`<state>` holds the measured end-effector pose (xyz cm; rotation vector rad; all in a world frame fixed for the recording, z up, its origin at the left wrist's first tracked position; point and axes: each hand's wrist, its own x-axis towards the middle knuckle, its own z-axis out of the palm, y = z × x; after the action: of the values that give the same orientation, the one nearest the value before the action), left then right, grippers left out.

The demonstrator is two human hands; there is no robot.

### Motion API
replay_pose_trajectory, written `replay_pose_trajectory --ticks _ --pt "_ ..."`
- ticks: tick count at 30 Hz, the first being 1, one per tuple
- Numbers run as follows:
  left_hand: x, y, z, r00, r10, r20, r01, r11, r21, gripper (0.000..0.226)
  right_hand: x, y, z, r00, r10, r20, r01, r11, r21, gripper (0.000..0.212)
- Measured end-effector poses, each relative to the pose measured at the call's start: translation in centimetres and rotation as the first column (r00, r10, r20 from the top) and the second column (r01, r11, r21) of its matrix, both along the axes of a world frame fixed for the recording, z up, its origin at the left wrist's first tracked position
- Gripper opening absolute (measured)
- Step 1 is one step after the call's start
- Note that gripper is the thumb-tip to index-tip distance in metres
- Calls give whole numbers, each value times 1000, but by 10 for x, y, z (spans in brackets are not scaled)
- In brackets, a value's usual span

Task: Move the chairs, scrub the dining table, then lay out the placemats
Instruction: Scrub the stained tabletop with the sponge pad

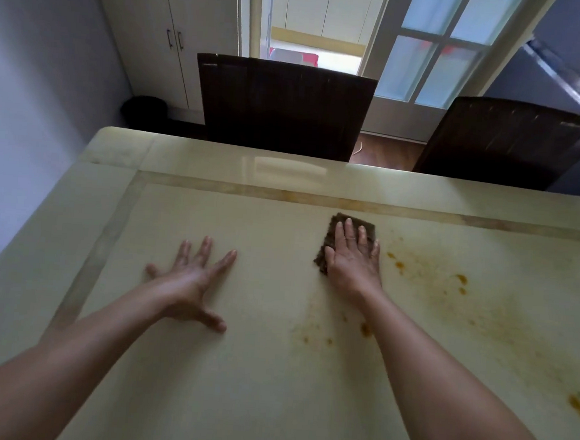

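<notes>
Head view, looking down across the dining table. I am seeing the right hand lying flat on a dark scrubbing pad, fingers extended and held close together, palm pressing the pad against the tabletop rather than pinching it; the pad is sitting a little right of the table's centre, toward 1 o'clock from the frame's middle. The pad is rectangular, and its long axis is running from about 7 o'clock to 1 o'clock, its far short edge pointing toward the brown inlay strip at the table's far side. The left hand is resting palm-down on bare tabletop at 9 o'clock from the pad and well apart from it, fingers spread wide and holding nothing. Orange-brown stains are lying at 3 to 4 o'clock from the pad, with smaller spots at 6 o'clock beside the right forearm and one larger smear near the right border of the view. Two dark chairs are standing against the table's far edge, the left chair at 12 o'clock and the right chair at 2 o'clock.
</notes>
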<state>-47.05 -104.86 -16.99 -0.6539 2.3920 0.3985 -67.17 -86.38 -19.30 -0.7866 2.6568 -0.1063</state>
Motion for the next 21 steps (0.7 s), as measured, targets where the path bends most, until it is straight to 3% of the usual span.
replay_pose_trajectory --ticks 6,21 --pt "-2 1 -1 1000 10 1 -10 1000 3 124 17 -5 0 996 -85 32 85 996 1 61" --pt "8 6 7 997 40 -62 -40 999 1 118 168 -11 0 960 281 10 -281 959 -25 61"
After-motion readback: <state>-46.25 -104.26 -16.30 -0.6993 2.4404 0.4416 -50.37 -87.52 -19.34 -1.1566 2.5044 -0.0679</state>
